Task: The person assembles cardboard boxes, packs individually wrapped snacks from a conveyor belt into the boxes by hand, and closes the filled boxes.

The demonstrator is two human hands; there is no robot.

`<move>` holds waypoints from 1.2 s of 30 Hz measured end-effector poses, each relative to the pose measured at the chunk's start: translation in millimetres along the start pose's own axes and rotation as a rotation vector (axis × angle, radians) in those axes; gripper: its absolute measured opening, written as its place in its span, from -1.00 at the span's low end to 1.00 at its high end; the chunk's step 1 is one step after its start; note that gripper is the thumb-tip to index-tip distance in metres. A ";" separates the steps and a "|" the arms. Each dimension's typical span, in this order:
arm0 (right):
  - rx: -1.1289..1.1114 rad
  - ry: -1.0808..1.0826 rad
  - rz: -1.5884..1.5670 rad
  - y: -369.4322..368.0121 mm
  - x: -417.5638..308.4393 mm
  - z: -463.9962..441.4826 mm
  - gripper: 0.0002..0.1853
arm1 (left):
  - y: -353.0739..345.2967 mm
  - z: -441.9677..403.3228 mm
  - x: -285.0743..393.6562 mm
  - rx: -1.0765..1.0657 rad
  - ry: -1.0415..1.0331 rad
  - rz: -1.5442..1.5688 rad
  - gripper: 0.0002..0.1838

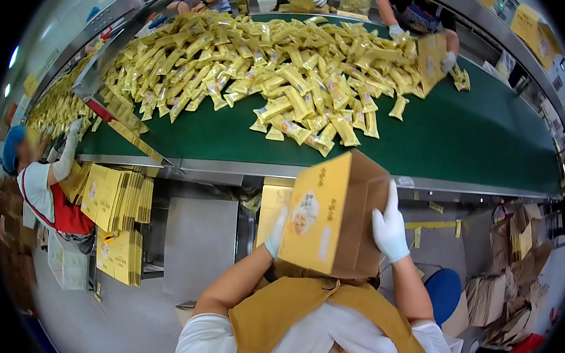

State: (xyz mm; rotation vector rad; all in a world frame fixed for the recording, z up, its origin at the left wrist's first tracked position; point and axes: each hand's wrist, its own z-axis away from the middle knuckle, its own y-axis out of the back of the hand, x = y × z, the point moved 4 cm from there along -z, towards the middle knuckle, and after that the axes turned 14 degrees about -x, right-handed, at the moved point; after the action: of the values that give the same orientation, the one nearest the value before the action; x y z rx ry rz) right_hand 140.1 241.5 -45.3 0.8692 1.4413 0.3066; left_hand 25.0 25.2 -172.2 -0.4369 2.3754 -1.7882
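A yellow printed cardboard box (320, 213) is held in front of my chest, tilted, with its brown inside turned to the right. My left hand (277, 234), in a white glove, grips its left side; some fingers are hidden behind the box. On the right side, my right hand (389, 227), also gloved, presses its thumb and stretched fingers against the cardboard edge. Just beyond the box, many yellow wrapped snack packets (304, 104) lie heaped on a green conveyor belt (468, 146).
Stacked flat yellow cartons (117, 199) stand at left, near a co-worker in a red apron (71, 209). Across the belt, other people's gloved hands work, one with a carton (432, 64). A metal rail (217, 173) edges the belt. A blue stool (445, 293) is behind my right arm.
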 end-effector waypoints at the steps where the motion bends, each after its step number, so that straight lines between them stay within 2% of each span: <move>1: -0.074 -0.132 0.022 3.1 -20.6 -7.9 -0.17 | 4.5 -3.3 2.8 -0.039 0.049 0.091 -0.27; 3: -0.126 -0.191 0.171 2.1 -45.5 -23.9 -0.18 | 32.6 -3.2 10.3 -0.118 0.135 0.270 -0.31; 4: -0.131 -0.172 0.228 -1.3 -51.7 -29.5 -0.17 | 57.7 7.0 12.2 0.016 0.126 0.215 -0.37; 6: -0.142 -0.138 0.343 -8.5 -61.4 -37.3 -0.16 | 174.3 44.5 18.8 0.321 0.155 -0.081 -0.50; 7: -0.182 -0.148 0.386 -13.7 -65.0 -39.2 -0.13 | 208.0 59.5 20.6 0.471 0.172 -0.227 -0.55; 8: -0.201 -0.152 0.406 -19.5 -65.3 -38.5 -0.12 | 201.3 65.7 28.7 0.681 0.404 -0.882 -0.60; 10: -0.286 -0.222 0.473 -29.9 -66.0 -39.0 -0.07 | 111.0 43.2 51.9 0.959 0.859 -2.233 -0.67; 11: -0.314 -0.230 0.477 -33.4 -70.3 -38.0 -0.07 | 21.7 7.2 54.3 1.064 1.045 -2.070 -0.71; 13: -0.368 -0.235 0.486 -41.4 -79.3 -38.0 -0.05 | 28.2 11.4 68.5 1.106 0.933 -2.148 -0.64; 16: -0.359 -0.252 0.524 -53.0 -73.7 -37.4 -0.01 | 9.0 6.9 79.1 1.190 0.293 -1.985 -0.56; 19: -0.372 -0.286 0.523 -60.7 -62.3 -36.2 0.00 | -57.9 -9.4 69.4 0.906 0.409 -1.916 -0.48; 22: -0.339 -0.272 0.474 -68.0 -49.3 -32.1 -0.03 | -101.0 -29.8 45.9 0.828 0.419 -2.054 -0.49; 26: -0.331 -0.184 0.355 -64.7 -37.0 -28.7 -0.11 | -84.7 -7.5 80.0 0.843 0.659 -1.842 -0.52; 29: -0.259 -0.131 0.169 -65.5 -27.5 -29.0 -0.15 | -67.4 14.5 80.8 0.815 0.403 -1.751 -0.55; 30: -0.301 -0.199 0.106 -62.5 -21.1 -28.2 -0.17 | -59.6 20.6 80.8 0.827 0.381 -1.668 -0.58; 31: -0.248 -0.173 0.023 -58.7 -13.5 -26.0 -0.19 | -63.3 22.4 82.9 0.835 0.364 -1.596 -0.60; 33: -0.089 -0.009 -0.123 -60.9 19.5 -22.2 -0.21 | -71.5 23.8 86.9 0.944 0.325 -1.467 -0.58; 35: -0.113 -0.100 -0.140 -73.1 45.2 -16.6 -0.24 | -50.8 33.5 74.5 0.952 -0.046 -1.392 -0.50; 36: -0.165 -0.233 -0.110 -79.2 50.0 -15.1 -0.26 | -35.5 40.0 69.0 0.994 -0.147 -1.623 -0.42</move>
State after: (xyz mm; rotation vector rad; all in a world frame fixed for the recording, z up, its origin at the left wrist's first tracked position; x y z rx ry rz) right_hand 109.1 226.8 -133.7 0.6660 1.2236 0.2299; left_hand -24.0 -41.8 -145.2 -2.4310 0.3754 -2.7245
